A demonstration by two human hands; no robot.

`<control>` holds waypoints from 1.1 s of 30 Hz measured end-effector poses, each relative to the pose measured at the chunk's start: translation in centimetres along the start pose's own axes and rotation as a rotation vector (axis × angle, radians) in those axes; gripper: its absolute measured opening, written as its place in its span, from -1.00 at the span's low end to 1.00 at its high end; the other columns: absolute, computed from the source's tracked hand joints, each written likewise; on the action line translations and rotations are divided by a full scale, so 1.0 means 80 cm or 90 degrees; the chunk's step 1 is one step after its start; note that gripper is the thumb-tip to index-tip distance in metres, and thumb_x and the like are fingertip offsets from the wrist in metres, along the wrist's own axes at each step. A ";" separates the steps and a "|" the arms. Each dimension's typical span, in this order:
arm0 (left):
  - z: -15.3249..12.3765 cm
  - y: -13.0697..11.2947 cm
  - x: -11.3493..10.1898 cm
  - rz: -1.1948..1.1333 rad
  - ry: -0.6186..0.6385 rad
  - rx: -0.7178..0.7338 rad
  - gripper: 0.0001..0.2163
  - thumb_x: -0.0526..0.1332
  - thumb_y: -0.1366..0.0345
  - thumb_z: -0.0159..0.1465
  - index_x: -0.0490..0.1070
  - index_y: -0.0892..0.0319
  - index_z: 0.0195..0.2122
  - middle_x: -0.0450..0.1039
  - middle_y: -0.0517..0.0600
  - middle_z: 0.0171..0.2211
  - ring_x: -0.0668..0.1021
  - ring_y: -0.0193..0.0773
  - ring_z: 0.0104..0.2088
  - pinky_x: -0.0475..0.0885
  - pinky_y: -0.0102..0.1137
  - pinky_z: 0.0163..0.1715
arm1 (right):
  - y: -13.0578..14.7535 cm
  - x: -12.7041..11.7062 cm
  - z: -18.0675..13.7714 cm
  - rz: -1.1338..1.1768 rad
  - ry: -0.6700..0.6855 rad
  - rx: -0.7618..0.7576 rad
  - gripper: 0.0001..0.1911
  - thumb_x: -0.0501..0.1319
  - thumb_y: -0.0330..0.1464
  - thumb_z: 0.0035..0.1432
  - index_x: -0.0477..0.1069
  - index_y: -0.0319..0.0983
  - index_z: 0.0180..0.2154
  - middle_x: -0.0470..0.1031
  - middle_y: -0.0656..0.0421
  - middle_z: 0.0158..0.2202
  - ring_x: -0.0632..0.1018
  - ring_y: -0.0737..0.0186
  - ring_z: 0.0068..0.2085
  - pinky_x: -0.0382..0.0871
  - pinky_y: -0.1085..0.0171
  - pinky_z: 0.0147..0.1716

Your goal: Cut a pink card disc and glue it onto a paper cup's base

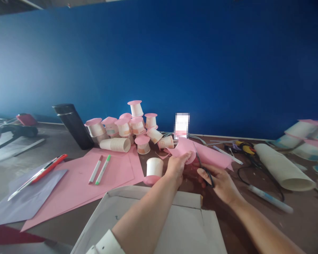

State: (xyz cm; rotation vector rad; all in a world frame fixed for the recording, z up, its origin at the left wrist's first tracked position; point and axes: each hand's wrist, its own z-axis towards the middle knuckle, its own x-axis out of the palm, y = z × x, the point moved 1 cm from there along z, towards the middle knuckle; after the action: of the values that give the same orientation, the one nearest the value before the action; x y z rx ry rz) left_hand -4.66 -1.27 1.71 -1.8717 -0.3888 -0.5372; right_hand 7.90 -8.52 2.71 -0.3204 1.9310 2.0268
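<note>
Where the two hands meet above the brown table (302, 215), a piece of pink paper (201, 152) is held up between them, just beyond the open white cardboard box (185, 225) that lies nearest the person. The left hand (177, 166) pinches the near edge of that paper with thumb and fingers closed on it, while the right hand (217, 180) is curled through the dark handles of a pair of scissors (204, 168), whose blades lie against the paper. Just left of the left hand stands an upturned paper cup (154, 168) on a pink disc. Behind it a heap of similar cups with pink tops (127, 126) crowds the space toward the blue wall (175, 56), with a stack of plain cups (115, 144) lying on its side and a dark flask (73, 125) leaning beside them. Farther left a large pink sheet (76, 183) carries two marker pens (99, 169), and a red-handled cutter (39, 173) rests on a grey sheet (23, 197). To the right, a rolled white sheet (283, 165), a dark cable (251, 173) and a pen (270, 199) lie close by, with more cups (307, 135) at the edge.
</note>
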 end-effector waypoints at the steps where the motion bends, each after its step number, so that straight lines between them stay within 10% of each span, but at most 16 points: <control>1: -0.001 0.000 0.000 0.005 0.000 -0.002 -0.64 0.43 0.24 -0.02 0.50 0.35 -0.24 0.54 0.13 -0.46 0.53 -0.17 -0.60 0.36 -0.37 -0.67 | 0.000 0.000 0.000 0.000 -0.002 0.003 -0.52 0.23 0.05 0.07 0.40 -0.22 -0.57 0.41 0.23 -0.63 0.42 0.32 -0.57 0.28 0.37 -0.56; 33: 0.002 -0.005 -0.003 0.022 -0.009 -0.008 -0.64 0.46 0.23 -0.05 0.52 0.34 -0.27 0.53 0.11 -0.52 0.52 -0.20 -0.61 0.36 -0.40 -0.65 | -0.009 0.000 0.002 0.006 -0.003 -0.007 -0.57 0.23 0.03 0.10 0.47 -0.23 -0.40 0.43 0.23 -0.58 0.46 0.30 -0.56 0.30 0.35 -0.56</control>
State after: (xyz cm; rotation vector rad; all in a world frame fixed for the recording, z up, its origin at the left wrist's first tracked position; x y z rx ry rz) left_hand -5.05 -0.99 1.82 -1.8915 -0.3621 -0.5051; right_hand 8.17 -8.33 2.02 -0.3092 1.9222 2.0432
